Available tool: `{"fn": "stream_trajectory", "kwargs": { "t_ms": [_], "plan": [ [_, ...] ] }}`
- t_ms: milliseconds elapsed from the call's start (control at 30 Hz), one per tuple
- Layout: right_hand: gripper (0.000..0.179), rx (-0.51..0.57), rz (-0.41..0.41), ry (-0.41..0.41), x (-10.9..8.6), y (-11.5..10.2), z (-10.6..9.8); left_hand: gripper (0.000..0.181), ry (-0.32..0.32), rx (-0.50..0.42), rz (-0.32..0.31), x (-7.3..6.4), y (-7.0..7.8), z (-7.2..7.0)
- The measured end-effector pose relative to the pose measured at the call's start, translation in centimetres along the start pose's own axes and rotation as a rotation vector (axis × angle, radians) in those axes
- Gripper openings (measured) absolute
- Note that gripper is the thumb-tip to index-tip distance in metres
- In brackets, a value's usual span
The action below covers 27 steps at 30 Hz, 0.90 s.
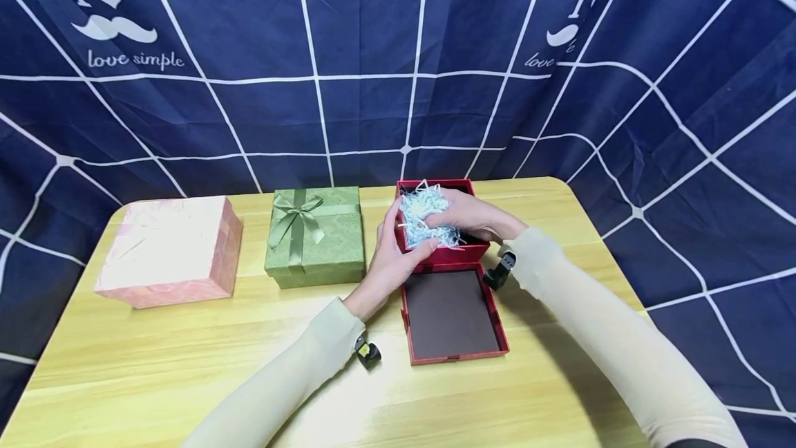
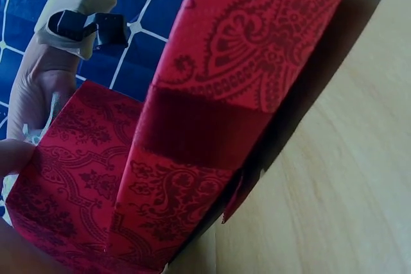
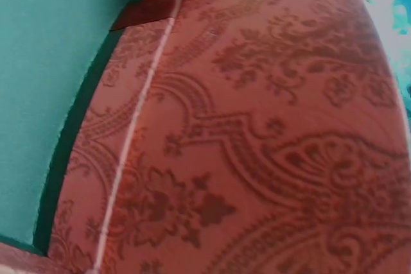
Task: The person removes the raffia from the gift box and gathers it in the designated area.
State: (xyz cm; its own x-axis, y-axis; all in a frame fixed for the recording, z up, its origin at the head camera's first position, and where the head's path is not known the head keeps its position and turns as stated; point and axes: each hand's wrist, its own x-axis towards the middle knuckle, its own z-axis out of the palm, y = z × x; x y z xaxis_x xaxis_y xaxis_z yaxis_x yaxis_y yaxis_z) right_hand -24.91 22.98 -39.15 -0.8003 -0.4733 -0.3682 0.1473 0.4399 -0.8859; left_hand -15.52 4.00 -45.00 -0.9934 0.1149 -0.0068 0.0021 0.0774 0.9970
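While the red box sits mouth-up near the desk's far edge, long axis unclear, we see left hand gripping its left side; right hand touches blue shreds, finger spread hidden.

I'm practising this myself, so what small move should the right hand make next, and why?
I'd probably tuck the blue paper shreds inward with the right hand: it is right among them, loose strands stick out over the near rim of the red box, and the left hand rests against the box's near left corner.
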Motion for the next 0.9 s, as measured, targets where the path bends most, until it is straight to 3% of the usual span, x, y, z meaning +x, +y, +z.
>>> {"fn": "stream_trajectory", "kwargs": {
  "t_ms": [200, 400, 567, 633, 900],
  "plan": [
    [0.059, 0.051, 0.021, 0.020, -0.6, -0.6, -0.7, 0.105, 0.014, 0.015, 0.031, 0.3, -0.9, 0.1],
    [0.051, 0.110, -0.035, 0.025, -1.1, -0.6, -1.4, 0.103, 0.022, 0.003, 0.075, 0.7, -1.5, 0.1],
    [0.044, 0.145, -0.063, 0.028, -1.6, -0.6, -1.9, 0.101, 0.021, -0.001, 0.061, 0.5, -1.1, 0.1],
    [0.042, 0.150, -0.065, 0.036, -1.8, -0.7, -2.1, 0.102, 0.013, -0.022, 0.043, 0.1, -0.3, -0.1],
    [0.036, 0.180, -0.080, 0.064, -2.6, -1.2, -2.9, 0.103, 0.014, -0.007, 0.050, 0.1, -0.4, -0.1]
  ]
}}
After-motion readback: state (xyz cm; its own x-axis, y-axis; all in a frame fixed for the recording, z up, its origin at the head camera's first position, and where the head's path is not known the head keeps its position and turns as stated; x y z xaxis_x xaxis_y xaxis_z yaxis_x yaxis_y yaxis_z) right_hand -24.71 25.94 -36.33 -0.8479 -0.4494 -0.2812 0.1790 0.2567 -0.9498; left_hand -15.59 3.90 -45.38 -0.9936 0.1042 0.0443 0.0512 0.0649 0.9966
